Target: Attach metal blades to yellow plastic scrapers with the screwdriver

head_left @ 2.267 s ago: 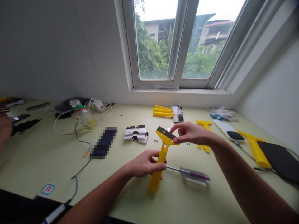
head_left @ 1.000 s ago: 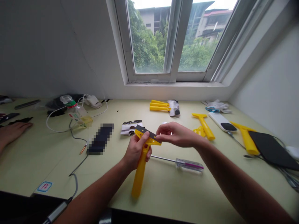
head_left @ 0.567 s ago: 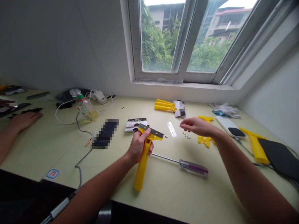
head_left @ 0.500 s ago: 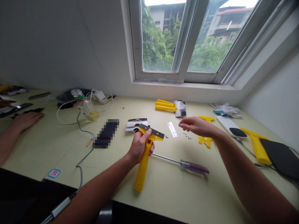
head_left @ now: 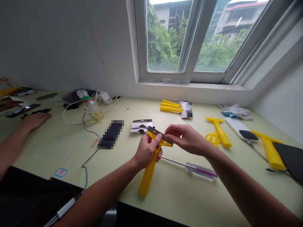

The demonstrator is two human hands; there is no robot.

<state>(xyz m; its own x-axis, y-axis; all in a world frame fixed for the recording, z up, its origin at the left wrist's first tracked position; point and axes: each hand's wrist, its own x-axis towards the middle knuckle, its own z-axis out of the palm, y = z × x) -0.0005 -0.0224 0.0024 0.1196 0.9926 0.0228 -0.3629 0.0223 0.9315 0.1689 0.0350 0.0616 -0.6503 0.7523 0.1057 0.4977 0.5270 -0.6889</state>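
Observation:
My left hand (head_left: 147,149) is closed around the neck of a yellow scraper (head_left: 148,176), its thumb pressing on a dark metal blade (head_left: 152,130) laid across the head. The handle points down towards the table's front edge. My right hand (head_left: 188,138) has thumb and forefinger pinched together at the blade's right part; whatever they hold, if anything, is too small or hidden to make out. Below the hands lies a screwdriver (head_left: 201,171) with a clear and purple handle, its tip hidden behind my left hand. The bright strip and small screws seen earlier are covered by my right hand.
At the back lie yellow handles (head_left: 170,107) beside a printed packet (head_left: 187,110). Another yellow scraper (head_left: 221,134), a white device (head_left: 240,128) and gloves (head_left: 236,111) are on the right. A bottle (head_left: 91,108), a cable and a co-worker's arm (head_left: 21,135) are on the left.
My right hand has moved left and down from above the screws to the blade, its fingers now pinched there. The left hand still grips the scraper. The view has shifted slightly.

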